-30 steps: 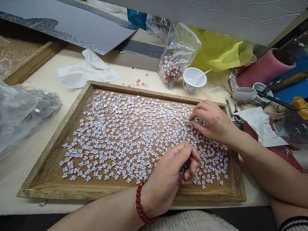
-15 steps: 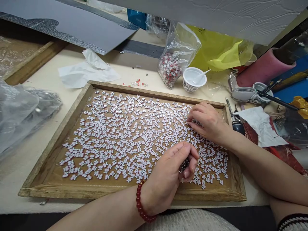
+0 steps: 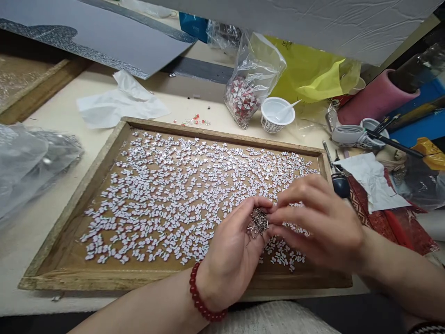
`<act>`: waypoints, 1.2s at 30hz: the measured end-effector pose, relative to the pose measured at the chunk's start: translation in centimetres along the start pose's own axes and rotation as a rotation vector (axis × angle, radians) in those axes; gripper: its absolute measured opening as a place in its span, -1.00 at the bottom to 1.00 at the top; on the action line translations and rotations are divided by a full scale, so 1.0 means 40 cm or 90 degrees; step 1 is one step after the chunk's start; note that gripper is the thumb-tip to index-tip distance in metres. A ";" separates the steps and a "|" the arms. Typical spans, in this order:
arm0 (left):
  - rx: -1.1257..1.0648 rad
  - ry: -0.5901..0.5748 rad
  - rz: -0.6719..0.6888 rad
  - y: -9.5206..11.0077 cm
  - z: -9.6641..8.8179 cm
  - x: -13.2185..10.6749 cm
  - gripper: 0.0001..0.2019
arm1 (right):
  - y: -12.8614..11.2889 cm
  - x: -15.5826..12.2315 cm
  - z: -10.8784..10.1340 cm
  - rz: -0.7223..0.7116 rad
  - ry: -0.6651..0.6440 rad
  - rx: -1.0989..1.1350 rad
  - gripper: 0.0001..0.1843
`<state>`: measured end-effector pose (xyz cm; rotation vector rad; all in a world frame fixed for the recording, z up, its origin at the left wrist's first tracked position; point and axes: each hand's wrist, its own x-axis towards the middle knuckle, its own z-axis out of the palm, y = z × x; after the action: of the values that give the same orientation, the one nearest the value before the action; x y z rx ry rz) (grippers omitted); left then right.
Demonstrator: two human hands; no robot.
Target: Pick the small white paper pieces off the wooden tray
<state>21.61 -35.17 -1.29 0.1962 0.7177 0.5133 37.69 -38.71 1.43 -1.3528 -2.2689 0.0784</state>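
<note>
My left hand (image 3: 234,250), with a red bead bracelet (image 3: 203,297) at the wrist, is cupped palm up around a heap of small metal pins (image 3: 257,223). From the right, my right hand (image 3: 316,222) reaches over, blurred by motion. Its bent fingertips meet at the edge of the heap; anything between them is too small to make out. Below both hands lies a shallow wooden-framed tray (image 3: 114,278). Rows of small white bow-like pieces (image 3: 174,195) with dark reddish edges cover its brown bottom. The hands hide part of the tray's lower right.
Behind the tray are a clear bag of red and white pieces (image 3: 241,99), a white cup with a spoon (image 3: 277,116), crumpled tissue (image 3: 121,104) and loose beads (image 3: 196,121). Plastic bags (image 3: 34,167) lie left. A black-handled tool (image 3: 340,184) and a pink roll (image 3: 377,99) are at right.
My right hand has come back from the tray's upper right to the left palm. The left hand has opened upward, baring the pins. The view has shifted slightly.
</note>
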 end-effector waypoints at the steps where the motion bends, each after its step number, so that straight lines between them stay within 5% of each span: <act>1: -0.032 0.001 -0.014 -0.001 0.001 0.001 -0.79 | -0.021 -0.005 0.006 -0.015 -0.015 -0.039 -0.86; 9: -0.076 -0.021 -0.045 -0.008 0.000 -0.002 -0.76 | -0.059 -0.017 0.034 0.014 -0.011 -0.036 -0.83; 25: 0.134 -0.163 -0.131 -0.009 -0.005 -0.016 -0.88 | -0.071 -0.075 0.014 0.200 0.197 0.136 -0.96; 36: 0.174 -0.144 -0.124 -0.012 -0.009 -0.015 -0.83 | -0.064 -0.081 0.006 0.216 0.161 0.226 -0.93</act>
<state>21.17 -35.89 -1.37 0.4292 0.5757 0.2014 36.75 -42.69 0.73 -1.4428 -1.7055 0.3828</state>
